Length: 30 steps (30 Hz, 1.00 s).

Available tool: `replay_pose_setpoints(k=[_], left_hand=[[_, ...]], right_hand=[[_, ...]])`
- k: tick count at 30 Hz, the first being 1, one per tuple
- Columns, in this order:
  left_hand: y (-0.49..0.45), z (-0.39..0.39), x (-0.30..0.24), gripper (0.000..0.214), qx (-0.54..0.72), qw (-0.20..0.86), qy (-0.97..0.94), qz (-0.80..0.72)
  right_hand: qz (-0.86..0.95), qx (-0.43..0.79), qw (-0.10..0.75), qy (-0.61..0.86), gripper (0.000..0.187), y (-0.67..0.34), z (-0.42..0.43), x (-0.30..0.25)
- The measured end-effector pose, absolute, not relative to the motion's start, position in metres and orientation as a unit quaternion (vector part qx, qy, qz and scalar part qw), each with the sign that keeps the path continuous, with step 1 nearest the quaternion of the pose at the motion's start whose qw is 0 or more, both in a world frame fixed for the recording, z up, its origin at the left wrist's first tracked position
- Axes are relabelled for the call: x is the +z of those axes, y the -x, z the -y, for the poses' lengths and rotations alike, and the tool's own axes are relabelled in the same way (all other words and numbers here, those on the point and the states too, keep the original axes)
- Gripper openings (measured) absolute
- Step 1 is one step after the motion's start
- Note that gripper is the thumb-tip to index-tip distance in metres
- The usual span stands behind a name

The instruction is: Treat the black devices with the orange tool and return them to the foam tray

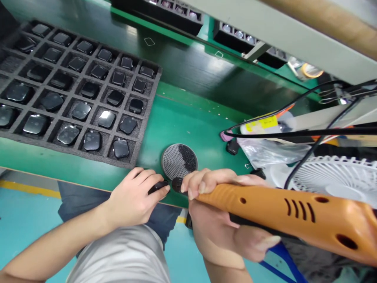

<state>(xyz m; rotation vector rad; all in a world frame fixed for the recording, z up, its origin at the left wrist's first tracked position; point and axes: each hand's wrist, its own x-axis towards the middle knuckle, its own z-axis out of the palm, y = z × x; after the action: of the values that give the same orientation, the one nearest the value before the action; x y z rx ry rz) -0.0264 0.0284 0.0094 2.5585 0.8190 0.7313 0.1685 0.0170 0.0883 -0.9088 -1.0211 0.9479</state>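
My right hand (218, 212) is wrapped round an orange electric screwdriver (294, 214), whose black tip (176, 184) points left near the bench's front edge. My left hand (135, 196) is closed on a small black watch case (158, 186) and holds it right at that tip. Just behind both hands lies a round grey screw dish (179, 161) with dark screws heaped on its right side.
A dark foam tray (88, 94) with several black watch cases in its cells fills the left of the green bench (191, 122). A white fan (332, 181), black cables (294, 133), a plastic bag and a loose black part (232, 147) crowd the right. More trays stand at the back.
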Motion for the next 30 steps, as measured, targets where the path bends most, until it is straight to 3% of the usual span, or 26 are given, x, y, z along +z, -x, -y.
replay_pose_setpoints(k=[30], left_hand=[[0.021, -0.03, 0.01, 0.026, 0.283, 0.177, -0.895, -0.295]], right_hand=[[0.464, 0.407, 0.669, 0.415, 0.06, -0.161, -0.014, 0.085]])
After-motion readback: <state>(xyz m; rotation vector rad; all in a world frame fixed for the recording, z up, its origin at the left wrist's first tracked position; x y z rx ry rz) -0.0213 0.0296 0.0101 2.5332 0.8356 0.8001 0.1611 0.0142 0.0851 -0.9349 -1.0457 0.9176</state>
